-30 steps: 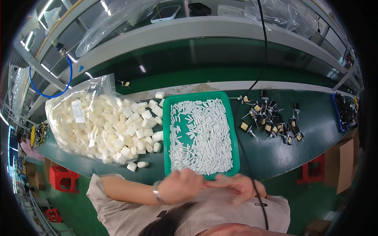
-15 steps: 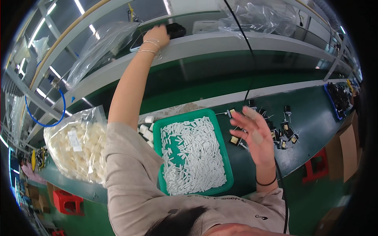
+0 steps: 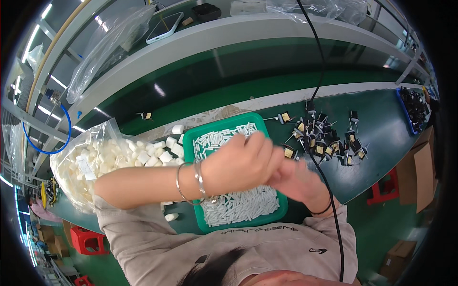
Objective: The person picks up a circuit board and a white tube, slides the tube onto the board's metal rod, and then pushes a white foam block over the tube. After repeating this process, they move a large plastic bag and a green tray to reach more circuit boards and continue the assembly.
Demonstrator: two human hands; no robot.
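Observation:
My left hand (image 3: pixel 245 161) is above the green tray (image 3: pixel 283 209), its fingers curled closed with whatever they pinch hidden. My right hand (image 3: pixel 303 185) meets it at the tray's right side; its fingers are blurred and partly covered by the left hand. Beneath both hands, the tray holds many short white tubes (image 3: pixel 243 209). To the right on the green table lies a pile of small black-and-tan parts with metal shafts (image 3: pixel 322 138). White foam-like pieces (image 3: pixel 155 155) spill from a clear plastic bag (image 3: pixel 71 176) on the left.
A grey shelf (image 3: pixel 229 45) spans the back, carrying a phone (image 3: pixel 165 27) and a small black box (image 3: pixel 206 12). One loose part (image 3: pixel 146 116) lies below the shelf. A black cable (image 3: pixel 318 52) hangs down on the right. A blue bin (image 3: pixel 410 112) stands at far right.
My left hand has come down from the black box on the shelf to above the tray, meeting my right hand. The right hand has dropped slightly and its fingers have moved inward.

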